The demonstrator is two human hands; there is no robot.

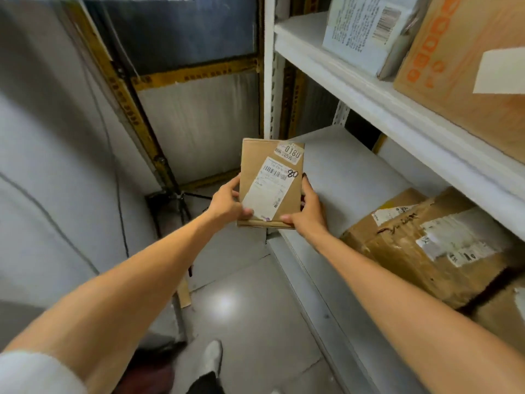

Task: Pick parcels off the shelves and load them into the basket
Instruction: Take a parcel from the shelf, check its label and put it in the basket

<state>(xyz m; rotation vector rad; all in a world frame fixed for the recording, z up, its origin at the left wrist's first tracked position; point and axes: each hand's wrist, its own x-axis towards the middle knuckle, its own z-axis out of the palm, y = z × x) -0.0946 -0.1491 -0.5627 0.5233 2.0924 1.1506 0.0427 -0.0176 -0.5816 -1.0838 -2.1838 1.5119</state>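
Note:
A small flat cardboard parcel (270, 182) with a white shipping label and a handwritten "80" is held up in front of me, at the left end of the lower shelf (349, 172). My left hand (227, 201) grips its left edge, thumb on the label. My right hand (308, 207) grips its lower right corner, fingers behind it. No basket is in view.
A taped brown box (431, 245) lies on the lower shelf to the right. The upper shelf (369, 89) carries a white-wrapped parcel (366, 32) and an orange-printed carton (466, 64). A tripod (176, 194) and a cable stand on the floor at left. My foot (213, 356) is below.

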